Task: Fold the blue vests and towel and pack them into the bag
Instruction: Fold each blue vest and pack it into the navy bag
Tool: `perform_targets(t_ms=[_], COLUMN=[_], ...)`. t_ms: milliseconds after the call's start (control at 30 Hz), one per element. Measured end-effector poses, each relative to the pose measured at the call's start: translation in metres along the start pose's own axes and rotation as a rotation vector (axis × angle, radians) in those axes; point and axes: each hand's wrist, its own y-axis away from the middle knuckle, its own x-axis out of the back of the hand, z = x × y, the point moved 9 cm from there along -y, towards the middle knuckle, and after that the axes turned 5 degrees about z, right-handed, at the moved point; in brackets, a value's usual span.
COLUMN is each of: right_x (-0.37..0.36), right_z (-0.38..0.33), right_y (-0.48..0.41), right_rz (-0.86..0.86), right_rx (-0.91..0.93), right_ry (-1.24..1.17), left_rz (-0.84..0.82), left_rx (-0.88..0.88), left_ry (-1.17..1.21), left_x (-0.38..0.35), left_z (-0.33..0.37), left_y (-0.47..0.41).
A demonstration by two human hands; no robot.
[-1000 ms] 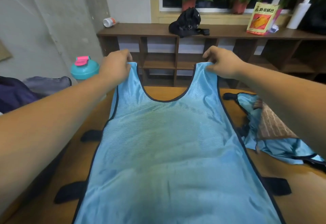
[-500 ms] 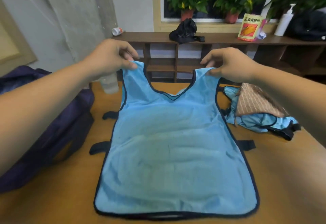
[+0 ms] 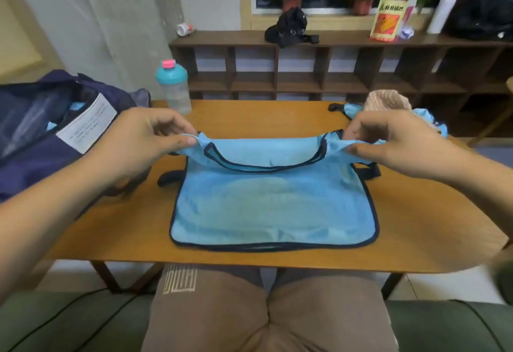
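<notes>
Folding was in hand: left grip and right grip each pinched a shoulder of the blue vest, its hem flat on the desk; the next move probably called for laying the shoulders onto the hem.

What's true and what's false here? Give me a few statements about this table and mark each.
1. The left hand and right hand each pinch a shoulder strap of the blue vest. True.
2. The vest's bottom hem is lifted off the table. False: it lies flat on it.
3. The bottle stands upright near the table's far left corner. True.
4. The bag is zipped shut. False: it gapes open at the left.
5. The towel is inside the bag. False: it sits at the table's far right, on a second vest.
</notes>
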Motion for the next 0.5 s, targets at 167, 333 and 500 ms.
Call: perform_targets(t_ms=[167,333,500], right_x=[-0.048,-0.073,-0.070], right_z=[0.005,0.013,0.016], right_y=[0.053,0.079,0.088], right_rz=[-0.127,-0.212,-0.190], right_rx=[0.039,0.080,0.097], right_ry=[-0.035,0.016,0.012], left_rz=[-0.089,-0.233,-0.286], left_rx=[-0.098,-0.106,-0.126], left_ry=[-0.059,-0.076,-0.018], left_x=[-0.026,-0.052,-0.063], left_z=[-0.004,-0.026,-0.038], left_y=[0.052,0.082,0.095])
